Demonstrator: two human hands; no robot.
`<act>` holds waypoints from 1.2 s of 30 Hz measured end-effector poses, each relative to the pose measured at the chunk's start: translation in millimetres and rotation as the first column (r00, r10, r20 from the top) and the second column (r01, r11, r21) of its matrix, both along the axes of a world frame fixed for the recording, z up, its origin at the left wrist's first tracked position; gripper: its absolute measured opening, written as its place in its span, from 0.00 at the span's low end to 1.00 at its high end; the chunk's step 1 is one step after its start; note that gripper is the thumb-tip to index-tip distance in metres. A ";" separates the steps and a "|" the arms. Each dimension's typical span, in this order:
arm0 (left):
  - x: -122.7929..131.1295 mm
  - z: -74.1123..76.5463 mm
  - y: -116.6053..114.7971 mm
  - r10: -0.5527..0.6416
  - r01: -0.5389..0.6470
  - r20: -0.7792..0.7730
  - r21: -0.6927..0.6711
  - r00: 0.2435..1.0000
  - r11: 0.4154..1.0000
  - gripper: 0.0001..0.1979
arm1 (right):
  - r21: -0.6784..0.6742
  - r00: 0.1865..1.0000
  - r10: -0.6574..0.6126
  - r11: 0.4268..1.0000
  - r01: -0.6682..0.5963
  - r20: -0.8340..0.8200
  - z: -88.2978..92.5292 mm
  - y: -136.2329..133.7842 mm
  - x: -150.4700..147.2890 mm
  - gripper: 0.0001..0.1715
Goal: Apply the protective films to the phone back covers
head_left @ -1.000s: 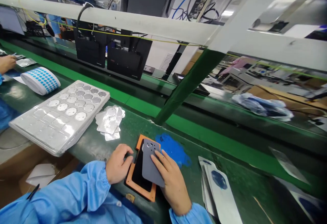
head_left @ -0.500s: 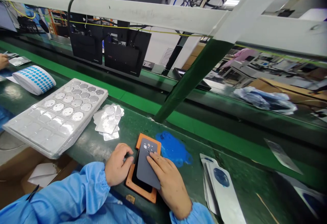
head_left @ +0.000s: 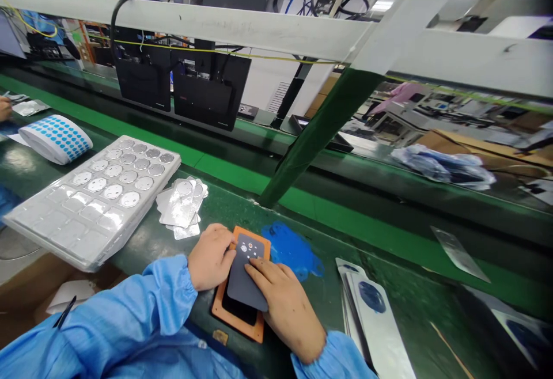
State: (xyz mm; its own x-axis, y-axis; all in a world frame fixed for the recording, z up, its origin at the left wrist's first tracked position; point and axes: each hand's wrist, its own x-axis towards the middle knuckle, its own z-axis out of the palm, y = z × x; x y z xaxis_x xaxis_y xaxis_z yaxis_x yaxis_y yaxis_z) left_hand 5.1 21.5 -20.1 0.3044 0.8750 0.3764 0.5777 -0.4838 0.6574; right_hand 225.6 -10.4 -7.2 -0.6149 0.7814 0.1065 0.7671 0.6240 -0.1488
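A dark grey phone back cover with camera holes near its top lies skewed over an orange frame with a black inside. My right hand grips the cover from the right; its fingers stretch across the face and the thumb is hidden. At the cover's upper left edge, my left hand has bent fingers and thumb closed on the edge, touching near the frame. Beneath the frame's right side spreads a blue patch on the green bench.
Left stands a clear tray of round silver pieces, beside loose silver cards and a roll of blue-dotted stickers. Silver flat pieces lie at right. A green-wrapped post rises behind. Another person's hand shows far left.
My left hand has moved right and slightly up, from beside the frame onto the cover's upper left edge. My right hand stays on the cover. The view has shifted slightly.
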 end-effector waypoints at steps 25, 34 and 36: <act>5.4 -14.9 -24.5 0.123 -0.162 -0.240 -0.148 0.963 0.976 0.20 | 0.165 0.957 -0.234 0.951 0.262 -0.171 -39.1 104.2 -75.4 0.30; 7.6 -20.2 -36.3 0.141 -0.157 -0.097 -0.182 0.985 0.971 0.17 | 0.282 0.792 -0.332 0.806 0.521 -0.513 -32.7 31.6 -22.5 0.27; 8.6 -22.0 -38.6 0.130 -0.137 -0.058 -0.165 0.990 0.977 0.15 | 0.212 0.820 -0.391 0.836 0.507 -0.418 -48.1 -7.3 -5.1 0.24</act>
